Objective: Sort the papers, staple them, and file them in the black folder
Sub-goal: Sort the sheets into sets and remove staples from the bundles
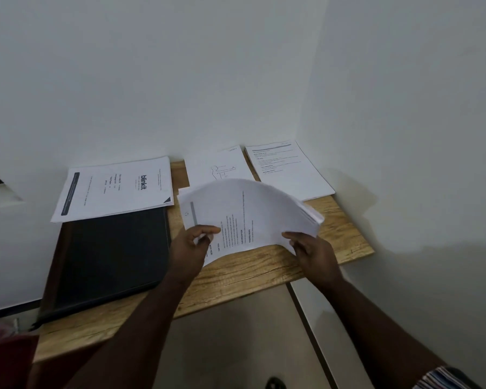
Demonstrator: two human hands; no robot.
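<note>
A thick, bowed stack of printed papers (253,211) hangs above the wooden desk (250,276). My left hand (192,248) pinches its left edge, thumb on top. My right hand (312,254) grips the stack's near right corner. The closed black folder (107,256) lies flat at the left of the desk. A "blinkit" paper pile (115,189) rests across the folder's far end. A sheet with a line drawing (216,167) lies behind the held stack, and a text pile (289,169) sits in the far right corner. No stapler is in view.
White walls close the desk at the back and right. A white surface (9,248) adjoins the desk on the left. Something red (3,346) sits at the lower left. Floor shows below the desk's front edge.
</note>
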